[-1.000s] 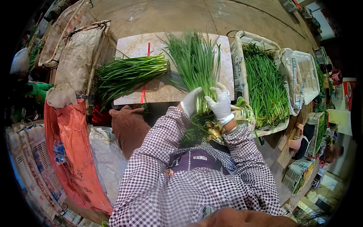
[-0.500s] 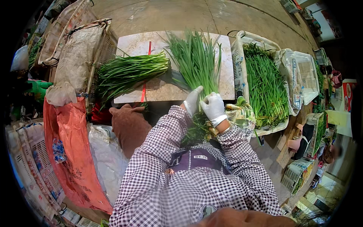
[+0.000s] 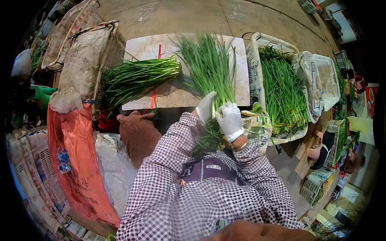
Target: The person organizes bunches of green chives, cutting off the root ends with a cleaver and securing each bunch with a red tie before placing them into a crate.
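R hand [image 3: 230, 121] is the main change: a sec ago it was spread, thumb well off the fingers, at the side of the chive bunch [image 3: 209, 68]; then it came in on the stems, and now it's a bit lower and nearer the body, fingers bent in by the pale stem ends. Whether that grip is actually pinching any stems, can't tell, b/c the fingertips are partly hidden behind the knuckles. L hand [image 3: 205, 107] has hardly shifted: white-gloved like the other, it's closed round the L side of the bunch near its base, so prob. it's the steadying hand while the R one does the fine work. Bunch itself is in abt the same spot, leafy tops fanned out away from the person over the worktop [image 3: 138, 45], pale ends at the near edge btw the two hands. Means, I'd judge, that the work has gone to the stem ends specifically, w/ the leaves left alone. Loose green scraps [image 3: 207, 138] hang or lie just below the hands, which fits w/ cleaning up the base, tho nothing is clearly seen coming away rn. Unchanged: the second bunch [image 3: 140, 74], lying sideways on the L part of the worktop across a red strip [image 3: 153, 98], stem ends toward the R, and the white crate [image 3: 254, 60] full of more chives [image 3: 281, 88], just beyond the worktop's R edge.
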Demonstrator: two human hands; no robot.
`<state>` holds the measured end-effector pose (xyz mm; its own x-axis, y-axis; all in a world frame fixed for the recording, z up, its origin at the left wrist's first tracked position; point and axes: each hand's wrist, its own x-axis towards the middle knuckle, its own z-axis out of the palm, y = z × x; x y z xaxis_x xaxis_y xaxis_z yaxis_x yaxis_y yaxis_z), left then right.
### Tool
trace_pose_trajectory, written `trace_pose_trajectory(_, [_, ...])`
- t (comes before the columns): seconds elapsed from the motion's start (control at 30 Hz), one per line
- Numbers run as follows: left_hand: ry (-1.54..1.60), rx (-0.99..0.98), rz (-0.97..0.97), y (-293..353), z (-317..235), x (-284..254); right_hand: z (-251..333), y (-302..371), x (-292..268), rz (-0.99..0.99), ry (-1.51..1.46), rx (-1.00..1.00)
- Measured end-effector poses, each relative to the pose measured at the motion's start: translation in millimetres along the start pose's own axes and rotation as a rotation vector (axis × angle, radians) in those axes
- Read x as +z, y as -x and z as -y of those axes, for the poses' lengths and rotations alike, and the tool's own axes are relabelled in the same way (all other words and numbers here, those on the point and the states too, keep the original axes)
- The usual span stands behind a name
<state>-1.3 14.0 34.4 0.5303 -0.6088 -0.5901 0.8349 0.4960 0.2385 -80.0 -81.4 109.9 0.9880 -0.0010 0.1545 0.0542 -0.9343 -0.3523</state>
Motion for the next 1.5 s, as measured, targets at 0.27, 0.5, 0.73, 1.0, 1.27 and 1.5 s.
trace_pose_trajectory(0.27, [0.009,-0.130,0.080,9,-9,-5,16,34,-40,0.645,-0.239,-0.031])
trace_pose_trajectory(0.5, [-0.002,-0.103,0.057,13,-15,-8,-44,6,-61,0.692,-0.291,0.210])
trace_pose_trajectory(0.73, [0.121,-0.066,0.167,7,-7,-7,-122,-38,18,0.236,-0.408,0.440])
trace_pose_trajectory(1.0, [0.104,-0.140,0.094,5,-6,-14,-78,-40,28,0.231,-0.456,0.323])
trace_pose_trajectory(1.27, [0.081,-0.099,0.120,-1,1,-20,-66,-35,10,0.330,-0.915,0.448])
trace_pose_trajectory(1.5, [0.157,0.008,0.247,-3,3,-42,-92,-40,17,0.268,-0.864,0.550])
